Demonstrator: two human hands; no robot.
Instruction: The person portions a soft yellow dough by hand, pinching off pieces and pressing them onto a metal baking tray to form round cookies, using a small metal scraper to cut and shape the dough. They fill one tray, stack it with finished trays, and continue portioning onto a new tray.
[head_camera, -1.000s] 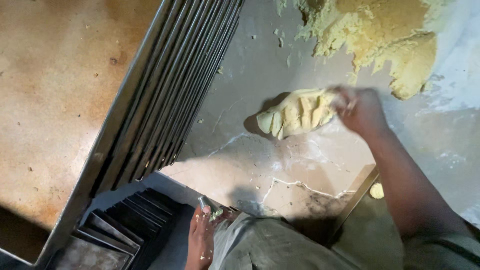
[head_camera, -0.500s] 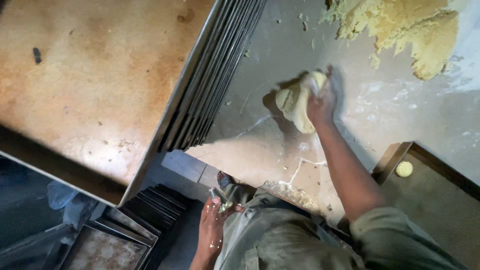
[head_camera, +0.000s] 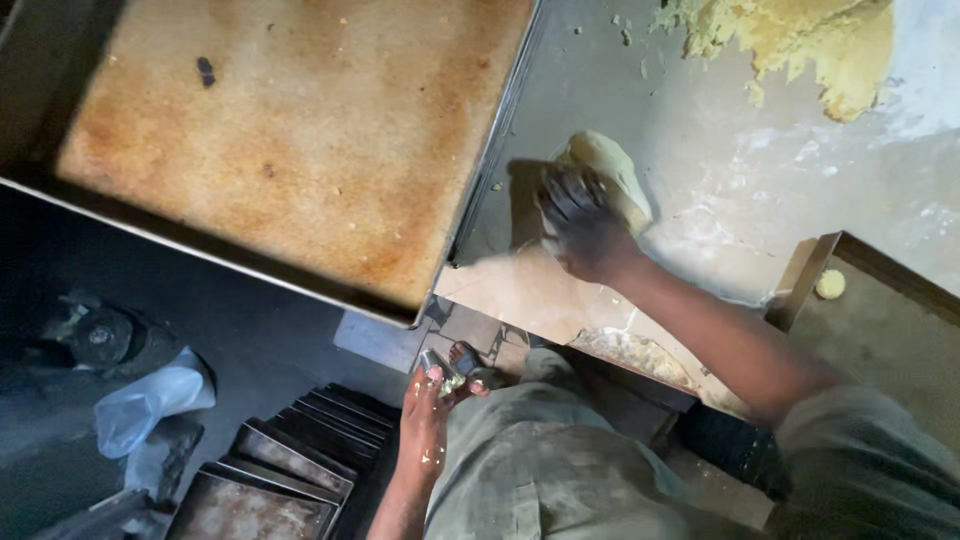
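Your right hand (head_camera: 580, 225) presses flat on the pale yellow dough lump (head_camera: 610, 170); your left hand (head_camera: 428, 412) grips a small metal scraper (head_camera: 440, 372).

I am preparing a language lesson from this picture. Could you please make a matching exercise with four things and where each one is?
Things:
1. dough piece
2. large baking tray
3. big dough mass
4. stacked trays

Places:
A. top right of the table
B. low down on the floor, lower left
C. under the right hand
D. upper left, rusty brown

Pairs: 1-C, 2-D, 3-A, 4-B
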